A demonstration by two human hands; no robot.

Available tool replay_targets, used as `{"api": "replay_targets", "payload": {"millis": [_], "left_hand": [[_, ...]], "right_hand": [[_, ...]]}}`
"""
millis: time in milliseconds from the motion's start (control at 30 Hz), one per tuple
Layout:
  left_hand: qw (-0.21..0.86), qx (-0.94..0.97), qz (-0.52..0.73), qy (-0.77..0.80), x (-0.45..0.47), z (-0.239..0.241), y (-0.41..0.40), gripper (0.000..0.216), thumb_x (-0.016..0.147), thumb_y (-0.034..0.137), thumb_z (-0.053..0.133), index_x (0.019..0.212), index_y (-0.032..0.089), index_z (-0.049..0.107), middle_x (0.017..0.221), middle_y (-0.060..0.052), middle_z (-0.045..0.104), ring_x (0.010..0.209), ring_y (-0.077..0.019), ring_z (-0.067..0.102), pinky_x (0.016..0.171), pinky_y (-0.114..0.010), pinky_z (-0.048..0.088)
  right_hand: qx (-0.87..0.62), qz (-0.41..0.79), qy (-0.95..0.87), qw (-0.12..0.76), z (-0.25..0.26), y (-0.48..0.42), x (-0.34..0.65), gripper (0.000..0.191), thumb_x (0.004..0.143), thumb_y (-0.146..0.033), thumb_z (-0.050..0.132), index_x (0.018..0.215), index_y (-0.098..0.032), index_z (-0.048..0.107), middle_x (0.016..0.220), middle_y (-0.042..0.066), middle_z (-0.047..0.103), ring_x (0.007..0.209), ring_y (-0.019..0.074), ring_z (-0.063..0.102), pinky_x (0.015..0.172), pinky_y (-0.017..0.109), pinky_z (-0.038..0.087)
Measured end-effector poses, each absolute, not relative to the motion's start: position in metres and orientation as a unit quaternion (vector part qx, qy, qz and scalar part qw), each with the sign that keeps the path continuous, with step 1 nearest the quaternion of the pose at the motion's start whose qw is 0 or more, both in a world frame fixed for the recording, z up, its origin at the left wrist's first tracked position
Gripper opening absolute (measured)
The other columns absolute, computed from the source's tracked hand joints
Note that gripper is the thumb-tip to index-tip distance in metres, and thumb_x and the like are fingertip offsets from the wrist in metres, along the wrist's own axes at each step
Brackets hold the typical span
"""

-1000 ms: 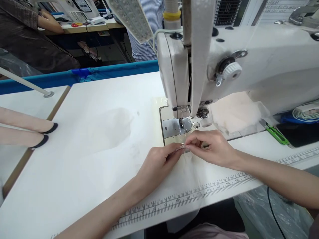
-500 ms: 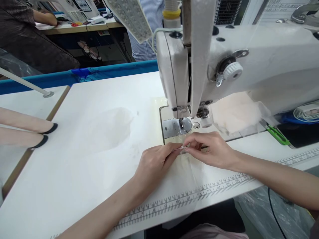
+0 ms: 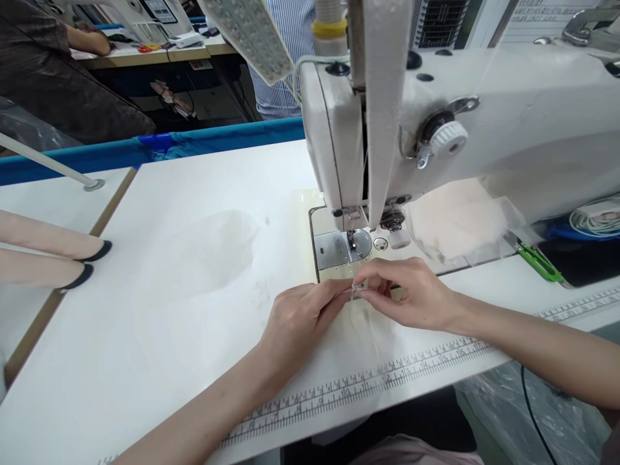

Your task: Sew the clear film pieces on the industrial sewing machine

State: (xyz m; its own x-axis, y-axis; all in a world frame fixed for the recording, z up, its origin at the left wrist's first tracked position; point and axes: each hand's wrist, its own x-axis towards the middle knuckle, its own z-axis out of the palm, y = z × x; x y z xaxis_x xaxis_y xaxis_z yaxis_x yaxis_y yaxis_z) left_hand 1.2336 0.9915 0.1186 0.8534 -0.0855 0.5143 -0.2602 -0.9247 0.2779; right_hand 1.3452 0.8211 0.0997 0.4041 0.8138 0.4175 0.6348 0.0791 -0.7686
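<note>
Just in front of the needle plate of a white sewing machine, my two hands meet fingertip to fingertip. My left hand is closed in a pinch on a small piece of thin sheer fabric. From the right, my right hand pinches the same fabric between thumb and forefinger. A faint see-through part of it seems to hang toward the table edge. The presser foot sits behind my fingers, apart from them. The fabric's exact shape is too small and pale to make out.
Pale fabric lies under the machine arm, beside green-handled snips and a dark flat object. A printed ruler runs along the front edge. At left are two pale, black-tipped shapes. Other people are behind the blue cloth edge.
My fingers have shifted very slightly on the sheer fabric, the right fingertips now a little closer to the left ones. The camera view has moved slightly; the rest stays the same.
</note>
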Motion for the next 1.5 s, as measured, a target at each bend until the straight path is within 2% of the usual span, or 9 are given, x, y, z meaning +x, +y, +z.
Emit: {"api": "replay_targets", "payload": {"millis": [300,533,667,767,900,1100,1233,1367,1500], "left_hand": [[0.143,0.946,0.274,-0.096,1.231,0.121,0.993,0.018,0.097,0.031,0.05,0.084,0.02,0.056,0.056,0.006,0.063,0.046,-0.0064,0.056,0.042,-0.017,0.035],[0.155,0.938,0.282,-0.128,1.231,0.121,0.991,0.016,0.094,0.03,0.055,0.083,0.02,0.049,0.053,0.009,0.056,0.044,-0.0051,0.05,0.044,-0.016,0.034],[0.179,0.948,0.247,-0.093,1.23,0.121,0.988,0.01,0.097,0.028,0.048,0.1,0.019,0.051,0.045,0.014,0.041,0.036,-0.0042,0.038,0.039,-0.015,0.03],[0.183,0.945,0.243,-0.119,1.23,0.121,0.986,0.016,0.097,0.025,0.048,0.112,0.02,0.053,0.05,0.012,0.051,0.041,-0.0046,0.047,0.042,-0.015,0.035],[0.198,0.929,0.27,-0.158,1.229,0.121,0.985,0.008,0.094,0.019,0.053,0.099,0.018,0.06,0.064,0.006,0.067,0.054,-0.0051,0.06,0.053,-0.015,0.045],[0.282,0.95,0.128,-0.048,1.231,0.123,0.985,0.012,0.089,0.022,0.058,0.082,0.02,0.067,0.048,0.009,0.055,0.041,-0.0056,0.048,0.041,-0.018,0.035],[0.191,0.977,0.081,0.05,1.239,0.121,0.985,0.014,0.086,0.029,0.062,0.097,0.021,0.066,0.049,0.009,0.052,0.041,-0.0092,0.046,0.044,-0.023,0.032],[0.086,0.984,0.15,0.033,1.243,0.118,0.985,0.041,0.08,0.03,0.069,0.116,0.016,0.054,0.078,0.001,0.066,0.062,-0.0158,0.059,0.055,-0.029,0.041],[-0.047,0.953,0.281,-0.105,1.24,0.113,0.983,0.022,0.084,0.019,0.066,0.105,0.017,0.062,0.107,-0.008,0.069,0.098,-0.0246,0.061,0.082,-0.04,0.042]], "right_hand": [[-0.67,0.049,-0.571,0.472,0.099,0.821,1.346,0.018,0.088,-0.014,0.051,0.103,-0.019,0.06,0.063,-0.007,0.056,0.052,0.0043,0.048,0.05,0.016,0.042],[-0.661,-0.154,-0.604,0.417,0.096,0.819,1.349,0.012,0.095,-0.018,0.05,0.093,-0.021,0.062,0.064,-0.006,0.064,0.052,0.0049,0.055,0.047,0.019,0.042],[-0.598,-0.304,-0.671,0.317,0.099,0.814,1.352,0.018,0.091,-0.011,0.053,0.09,-0.021,0.067,0.061,-0.004,0.064,0.051,0.0079,0.056,0.042,0.023,0.041],[-0.528,-0.385,-0.716,0.246,0.104,0.812,1.354,0.014,0.084,-0.009,0.062,0.078,-0.019,0.07,0.063,-0.001,0.064,0.055,0.0096,0.057,0.042,0.023,0.044],[-0.491,-0.429,-0.727,0.216,0.109,0.81,1.355,0.012,0.077,-0.008,0.069,0.071,-0.019,0.071,0.062,-0.001,0.064,0.055,0.0091,0.055,0.043,0.022,0.046],[-0.6,-0.271,-0.692,0.295,0.101,0.813,1.352,0.014,0.087,-0.012,0.059,0.077,-0.016,0.069,0.057,-0.004,0.062,0.048,0.0067,0.051,0.041,0.022,0.037],[-0.714,-0.06,-0.582,0.384,0.093,0.825,1.356,0.014,0.09,-0.017,0.056,0.082,-0.016,0.067,0.062,-0.005,0.064,0.05,0.0048,0.053,0.046,0.019,0.037],[-0.788,-0.012,-0.495,0.366,0.092,0.833,1.362,0.013,0.086,-0.018,0.058,0.079,-0.019,0.069,0.056,-0.007,0.057,0.051,0.0054,0.05,0.05,0.021,0.033],[-0.809,-0.018,-0.473,0.349,0.094,0.835,1.364,0.012,0.085,-0.021,0.06,0.079,-0.021,0.07,0.059,-0.006,0.057,0.057,0.0066,0.05,0.053,0.022,0.03]]}}
